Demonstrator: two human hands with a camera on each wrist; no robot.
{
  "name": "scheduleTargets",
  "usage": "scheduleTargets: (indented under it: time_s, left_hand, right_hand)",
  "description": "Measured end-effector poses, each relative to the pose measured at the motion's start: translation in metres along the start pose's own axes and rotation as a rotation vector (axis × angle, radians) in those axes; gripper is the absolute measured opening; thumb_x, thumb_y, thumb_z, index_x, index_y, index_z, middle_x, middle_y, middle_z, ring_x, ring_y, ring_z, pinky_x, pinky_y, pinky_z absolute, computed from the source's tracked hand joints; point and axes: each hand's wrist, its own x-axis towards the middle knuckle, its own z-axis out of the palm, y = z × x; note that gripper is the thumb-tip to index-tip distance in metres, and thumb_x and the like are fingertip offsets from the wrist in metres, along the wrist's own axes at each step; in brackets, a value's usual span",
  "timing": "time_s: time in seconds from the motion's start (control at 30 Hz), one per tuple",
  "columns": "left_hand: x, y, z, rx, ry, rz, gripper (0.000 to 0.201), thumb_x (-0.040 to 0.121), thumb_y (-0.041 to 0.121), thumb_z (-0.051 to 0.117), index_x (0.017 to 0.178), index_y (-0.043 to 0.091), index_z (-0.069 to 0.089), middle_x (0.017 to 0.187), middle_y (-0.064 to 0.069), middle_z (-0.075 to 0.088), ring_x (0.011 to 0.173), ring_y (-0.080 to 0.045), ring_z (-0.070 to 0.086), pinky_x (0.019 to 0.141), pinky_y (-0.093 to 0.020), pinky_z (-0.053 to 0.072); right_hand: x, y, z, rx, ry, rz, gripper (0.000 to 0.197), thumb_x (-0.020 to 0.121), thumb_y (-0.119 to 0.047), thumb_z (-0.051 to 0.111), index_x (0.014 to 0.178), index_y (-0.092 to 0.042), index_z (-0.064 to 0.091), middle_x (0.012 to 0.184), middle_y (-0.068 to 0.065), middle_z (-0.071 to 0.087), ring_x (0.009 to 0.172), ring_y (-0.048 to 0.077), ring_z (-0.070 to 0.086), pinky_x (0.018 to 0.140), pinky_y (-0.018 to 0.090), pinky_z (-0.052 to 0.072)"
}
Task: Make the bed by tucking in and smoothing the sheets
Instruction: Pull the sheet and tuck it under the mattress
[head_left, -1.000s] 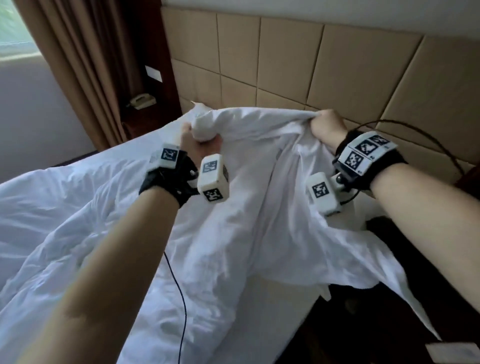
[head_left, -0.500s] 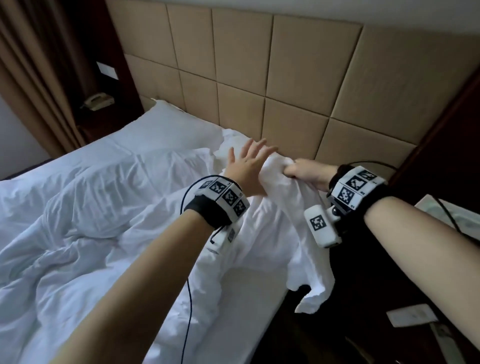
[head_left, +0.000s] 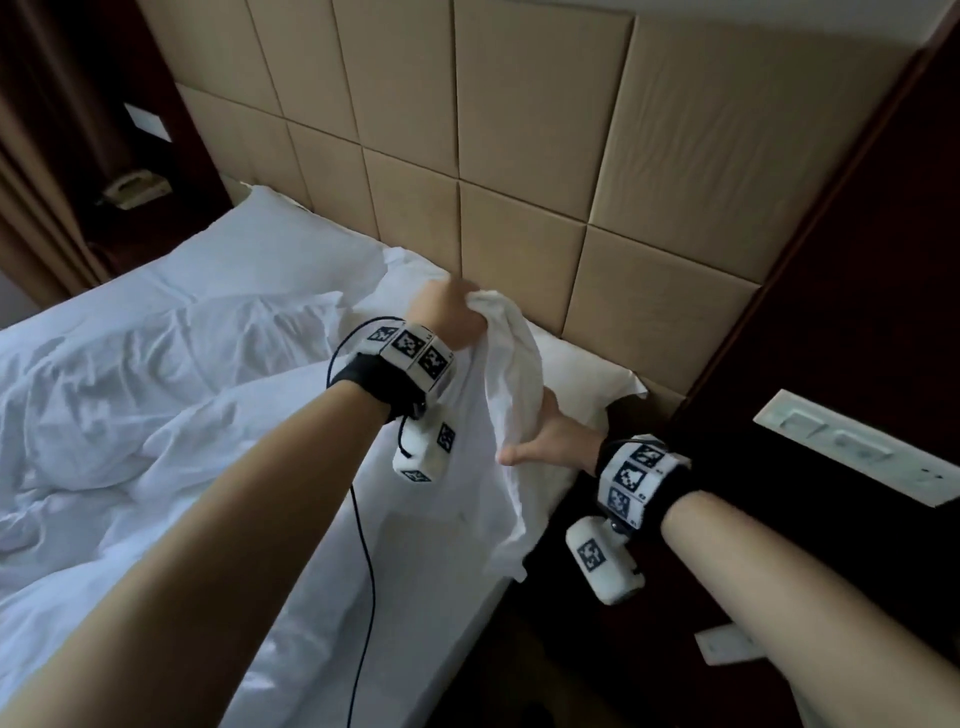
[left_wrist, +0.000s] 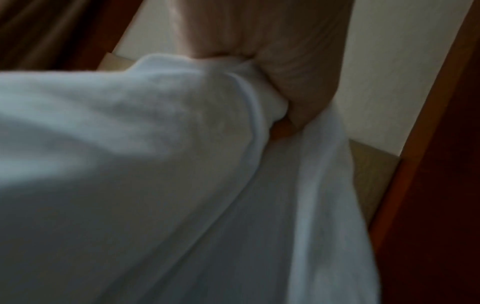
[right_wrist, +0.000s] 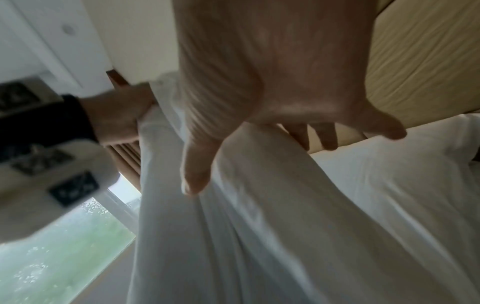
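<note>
My left hand (head_left: 453, 310) grips a bunched corner of the white sheet (head_left: 511, 379) and holds it up close to the headboard. The cloth hangs from that fist down over the mattress corner (head_left: 589, 374). In the left wrist view the left hand (left_wrist: 293, 102) is curled tightly round the sheet (left_wrist: 182, 164). My right hand (head_left: 543, 439) is lower, open with spread fingers, and touches the hanging fold from the right. The right wrist view shows the right hand (right_wrist: 259, 115) with its thumb in front of the sheet (right_wrist: 298, 205) and its straight fingers behind it.
A crumpled white duvet (head_left: 130, 415) covers the bed to the left, with a pillow (head_left: 291, 254) at the tan padded headboard (head_left: 519, 156). A dark bedside unit with a white switch panel (head_left: 841, 441) stands on the right. A telephone (head_left: 135, 189) sits on the far nightstand.
The left hand, flat on the sheet half a second ago, now grips the sheet corner and lifts it. The right hand has let go and dropped lower, open against the cloth.
</note>
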Motion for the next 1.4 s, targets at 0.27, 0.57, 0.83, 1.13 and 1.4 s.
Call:
scheduleTargets:
  time_s: [0.27,0.57,0.83,1.13,1.4]
  left_hand:
    - [0.021,0.041,-0.010,-0.036,0.058,0.131,0.023,0.066,0.032,0.041,0.061,0.011,0.047,0.070,-0.013,0.057,0.076,-0.032,0.059,0.063,-0.027,0.034]
    - [0.036,0.024,-0.037,0.473,-0.396,0.040,0.071,0.069,0.027,0.082,0.129,0.012,0.045,0.120,-0.008,0.056,0.109,-0.025,0.054,0.091,-0.030,0.039]
    - [0.056,-0.026,0.059,0.787,-0.598,0.037,0.050,0.091,0.038,0.057,0.136,0.018,0.047,0.140,-0.004,0.047,0.132,-0.024,0.040,0.109,-0.037,0.031]
    - [0.098,-0.022,0.129,0.885,-0.438,0.193,0.024,0.097,0.023,0.043,0.118,0.023,0.055,0.121,-0.004,0.061,0.119,-0.022,0.049,0.100,-0.039,0.033]
    - [0.169,-0.011,0.171,0.866,-0.318,0.318,0.028,0.096,0.010,0.039,0.118,0.017,0.054,0.115,-0.005,0.062,0.114,-0.024,0.053,0.084,-0.032,0.041]
  right_hand:
    - [0.030,0.001,-0.025,-0.034,0.390,0.118,0.042,0.089,-0.029,0.057,0.124,-0.006,0.054,0.123,0.017,0.059,0.115,0.036,0.054,0.097,0.040,0.044]
    - [0.009,0.035,-0.133,-0.221,0.364,0.045,0.020,0.084,-0.003,0.049,0.070,-0.003,0.062,0.091,0.018,0.064,0.095,0.030,0.061,0.072,0.030,0.041]
    - [-0.008,0.095,-0.138,-0.486,0.249,0.268,0.022,0.088,-0.007,0.048,0.094,0.008,0.064,0.109,0.025,0.064,0.105,0.036,0.060,0.073,0.029,0.041]
    - [0.007,0.150,-0.107,-0.446,0.100,0.500,0.019,0.090,-0.016,0.046,0.097,-0.007,0.062,0.112,0.017,0.063,0.104,0.032,0.060,0.076,0.028,0.042]
    - [0.045,0.179,-0.109,-0.452,0.183,0.609,0.029,0.088,-0.020,0.050,0.115,-0.009,0.057,0.120,0.015,0.057,0.110,0.033,0.057,0.090,0.038,0.048]
